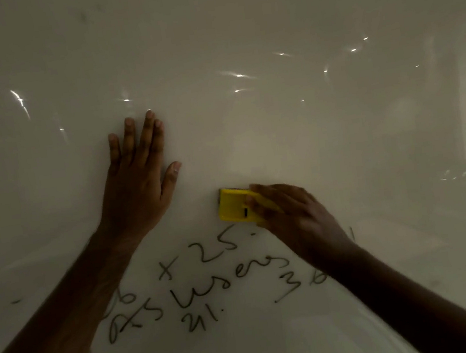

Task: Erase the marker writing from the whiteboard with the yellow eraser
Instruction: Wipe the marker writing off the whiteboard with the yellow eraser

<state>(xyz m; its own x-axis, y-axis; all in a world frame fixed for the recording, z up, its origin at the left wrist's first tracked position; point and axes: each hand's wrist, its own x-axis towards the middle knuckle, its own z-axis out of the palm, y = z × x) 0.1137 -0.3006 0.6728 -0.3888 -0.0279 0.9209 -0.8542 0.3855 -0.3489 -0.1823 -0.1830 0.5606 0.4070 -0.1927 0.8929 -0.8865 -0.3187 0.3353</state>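
Note:
A glossy whiteboard fills the view. Dark marker writing runs across its lower middle, with numbers and a word in several slanted lines. My right hand grips the yellow eraser and holds it against the board just above the top line of writing. The fingers cover the eraser's right part. My left hand lies flat on the board to the left of the eraser, fingers straight and spread, pointing up. Both forearms hide parts of the writing.
Light reflections speckle the upper half of the board. A faint dark smudge sits at the far left, level with the writing. A single marker stroke shows just right of my right wrist.

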